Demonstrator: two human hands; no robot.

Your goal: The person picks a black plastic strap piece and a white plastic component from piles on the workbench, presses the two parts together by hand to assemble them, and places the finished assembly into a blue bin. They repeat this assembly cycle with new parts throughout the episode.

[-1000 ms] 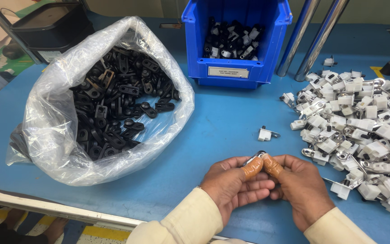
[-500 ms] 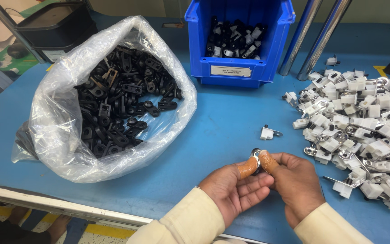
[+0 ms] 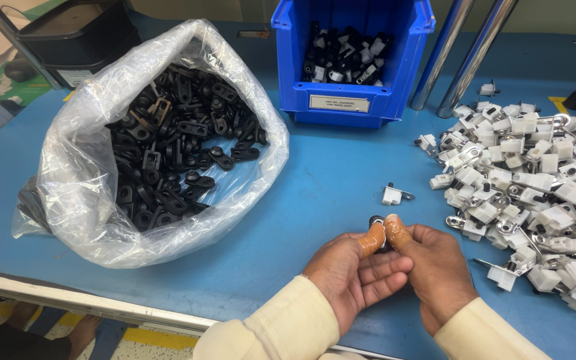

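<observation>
My left hand (image 3: pixel 355 273) and my right hand (image 3: pixel 438 270) meet near the table's front edge, thumbs wrapped in orange finger cots. Both thumbs press on a small black part (image 3: pixel 377 221) held between them; most of it is hidden by the fingers. A single white clip with a metal tab (image 3: pixel 395 195) lies on the blue table just beyond my hands. To the right spreads a heap of white clips with metal tabs (image 3: pixel 535 193). On the left sits a clear plastic bag (image 3: pixel 81 187) full of black plastic links (image 3: pixel 175 153).
A blue bin (image 3: pixel 351 67) holding black and white parts stands at the back centre. Two metal poles (image 3: pixel 465 53) rise right of it. A black container (image 3: pixel 78 30) sits off the table's far left corner. The blue table (image 3: pixel 328 167) has a white front edge.
The view has shifted slightly. My hands stay together on the small part with the thumbs pressing closer over it.
</observation>
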